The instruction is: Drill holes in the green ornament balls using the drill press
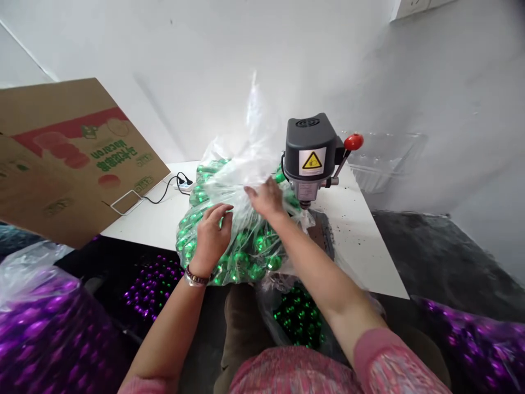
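A white table (137, 230) fills the middle of the frame, with a dark mat (426, 251) lower right of it and a pale wall behind. A large cardboard sheet (69, 153), printed in red, tilts into view at the upper left and overhangs the table's left corner. At the lower left and lower right sit bulging bags of purple beads (45, 334), and more purple beads (151, 287) lie in the dark area just left of centre at the bottom. A bag of dark green beads (297, 317) sits low in the frame, below the table edge.

On the table, centre right, stands a grey bench drill (309, 156) with a yellow warning label (312, 162) and a red-knobbed lever (353, 142). A clear plastic tray (381, 161) stands behind it, at the upper right. A black cable (164, 192) runs to a power strip (185, 186) at the table's far edge.

A clear plastic bag of shiny green beads (233, 243) lies on the table at the centre, just left of the drill and touching its chuck. The left hand (211, 235) rests on the bag's near side, fingers curved against the plastic; whether they grip, I cannot tell. The right hand (266, 198) lies higher on the bag, its fingers gathering folds of plastic. A beaded bracelet (196, 277) circles the left wrist, and pink sleeves (394, 355) show at the bottom.
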The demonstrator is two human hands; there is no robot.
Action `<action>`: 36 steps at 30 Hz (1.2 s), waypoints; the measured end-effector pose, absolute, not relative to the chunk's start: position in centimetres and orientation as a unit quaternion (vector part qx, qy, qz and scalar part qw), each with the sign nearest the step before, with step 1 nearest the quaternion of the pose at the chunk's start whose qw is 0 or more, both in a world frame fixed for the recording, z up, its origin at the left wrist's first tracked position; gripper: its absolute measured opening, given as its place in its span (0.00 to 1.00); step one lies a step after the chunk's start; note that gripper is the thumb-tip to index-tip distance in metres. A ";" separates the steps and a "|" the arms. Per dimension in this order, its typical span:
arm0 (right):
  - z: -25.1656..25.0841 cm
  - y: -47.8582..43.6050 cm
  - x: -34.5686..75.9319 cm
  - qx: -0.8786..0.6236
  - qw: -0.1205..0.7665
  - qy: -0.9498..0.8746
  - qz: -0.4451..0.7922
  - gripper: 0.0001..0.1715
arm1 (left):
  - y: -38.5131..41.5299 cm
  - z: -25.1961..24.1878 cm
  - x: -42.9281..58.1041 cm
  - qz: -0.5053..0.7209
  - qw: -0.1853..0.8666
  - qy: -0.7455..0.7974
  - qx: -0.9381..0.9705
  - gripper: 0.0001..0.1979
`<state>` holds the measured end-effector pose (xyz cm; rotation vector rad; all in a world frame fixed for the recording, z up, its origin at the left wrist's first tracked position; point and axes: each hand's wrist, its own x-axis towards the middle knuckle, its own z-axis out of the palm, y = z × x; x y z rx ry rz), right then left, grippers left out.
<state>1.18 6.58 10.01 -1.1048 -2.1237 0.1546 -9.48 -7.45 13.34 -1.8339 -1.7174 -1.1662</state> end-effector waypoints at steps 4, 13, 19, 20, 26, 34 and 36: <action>10.1 4.9 -3.4 -0.355 0.297 -0.882 0.086 0.24 | -6.4 14.2 -9.7 -0.414 0.192 -0.540 -0.707 0.13; 7.0 -2.2 3.2 -0.276 0.275 -0.918 0.077 0.17 | 4.1 11.1 -12.7 -0.235 0.040 -0.709 -0.664 0.32; 5.6 0.0 8.7 -0.496 0.292 -0.815 0.061 0.20 | 2.6 11.6 -10.4 -0.257 0.159 -0.707 -0.639 0.21; 5.2 0.0 9.3 -0.506 0.284 -0.812 0.060 0.20 | 1.8 11.8 -9.4 -0.262 0.189 -0.692 -0.645 0.20; 2.9 -1.2 10.7 -0.519 0.255 -0.814 0.057 0.24 | -1.1 10.4 -3.3 -0.186 0.078 -0.552 -0.809 0.20; 0.9 -2.2 11.0 -0.509 0.292 -0.806 0.083 0.27 | 2.9 8.2 -1.1 0.000 -0.100 -0.596 -0.797 0.21; 0.4 -2.3 12.0 -0.500 0.315 -0.800 0.098 0.24 | 3.3 8.3 -0.7 0.024 -0.127 -0.592 -0.796 0.20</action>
